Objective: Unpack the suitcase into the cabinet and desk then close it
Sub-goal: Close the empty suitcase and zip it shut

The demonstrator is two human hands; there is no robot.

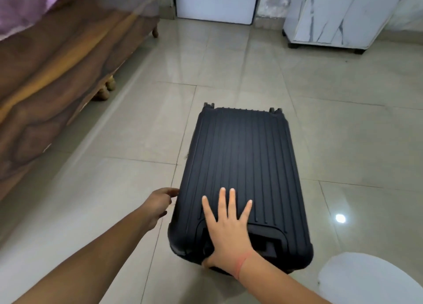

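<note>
around: brown wooden bed (57,86) left, white marbled cabinet (332,12) beyond
right hand (229,232): fingers (223,200) released, flat on black ribbed suitcase (247,154)
left hand (158,204): at its edge, grip unclear

Wooden bed frame (57,86) along the left, purple bedding (20,3) on top, knobby carved feet (107,88) on glossy beige floor tiles (343,132). Bright glare spot (340,218) lower right.

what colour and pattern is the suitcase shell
Black, with raised ribs running lengthwise; the suitcase shows only in the head view.
</note>
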